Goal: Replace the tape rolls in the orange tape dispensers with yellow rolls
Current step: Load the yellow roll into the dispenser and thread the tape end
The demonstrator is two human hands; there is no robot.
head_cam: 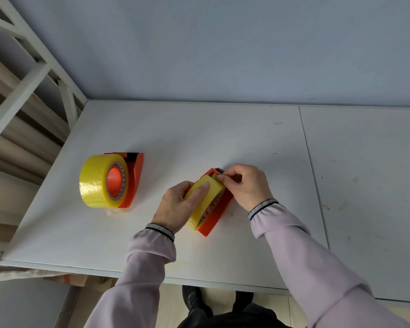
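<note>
The left hand grips a yellow roll in an orange dispenser. The right hand pinches its tape end.

Both arms are covered by long sleeves of a pale lilac-pink fabric, loosely cut and creased along the forearms. Each sleeve is finished with a gathered, ribbed cuff in light grey, edged by thin dark stripes. The left hand and right hand are left bare beyond the cuffs. Dark trousers and a black laced shoe are seen below the table edge.
</note>
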